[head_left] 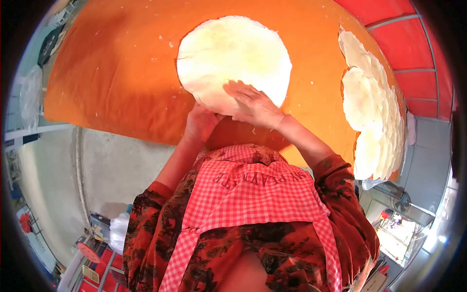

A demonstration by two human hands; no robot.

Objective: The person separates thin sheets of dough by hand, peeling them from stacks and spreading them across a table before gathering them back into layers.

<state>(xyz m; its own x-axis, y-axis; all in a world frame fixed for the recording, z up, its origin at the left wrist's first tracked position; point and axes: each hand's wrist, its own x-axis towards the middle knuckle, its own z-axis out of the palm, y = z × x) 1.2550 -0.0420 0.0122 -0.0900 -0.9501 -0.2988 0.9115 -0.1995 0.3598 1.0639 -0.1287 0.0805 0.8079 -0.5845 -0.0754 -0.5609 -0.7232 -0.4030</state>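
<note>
A large, round, pale flat sheet (233,58) lies on the orange-covered table (131,63). My left hand (202,121) is at the sheet's near edge, its fingers curled around that edge with the fingertips partly hidden. My right hand (257,106) rests over the near right part of the sheet, palm down, with its fingers stretched toward the left. The fingertips of both hands come close together at the near edge. Many similar pale round sheets (372,112) overlap in a row along the right side of the table.
A red tiled surface (404,48) borders the table at the upper right. Grey floor (121,170) shows at the lower left, with plastic bags (118,232) and a red shelf near it. A fan (402,201) stands at the lower right.
</note>
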